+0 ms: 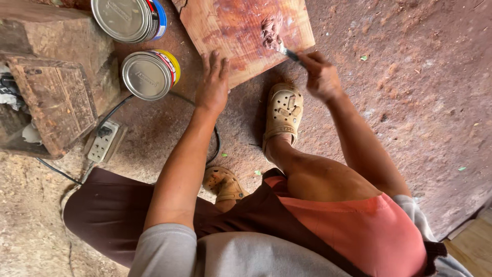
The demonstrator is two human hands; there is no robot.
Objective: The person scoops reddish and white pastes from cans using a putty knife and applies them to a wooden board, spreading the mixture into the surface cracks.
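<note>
Closest to me, below my grey shirt, my knees fold up in pink shorts (359,225) over a dark brown cloth (107,210). Just past them my feet rest on the dusty floor (420,102) in beige clogs: one clog (283,114) points forward, the other (224,184) is tucked under my leg. To the left of my left arm a white power strip (102,141) lies with a black cable (123,105) curving away behind my arm.

Farther out, my left hand (214,82) lies flat and open, fingers spread, pressing on the near edge of a reddish wooden board (241,31) that lies on the floor. My right hand (320,76) is closed around the handle of a small brush (282,48), whose tip touches a lump of reddish-brown paste (270,30) on the board. Left of the board sit two closed tins, the nearer one (149,74) with a yellow side, the farther one (129,19) with a blue side, beside rough wooden blocks (54,97).
</note>
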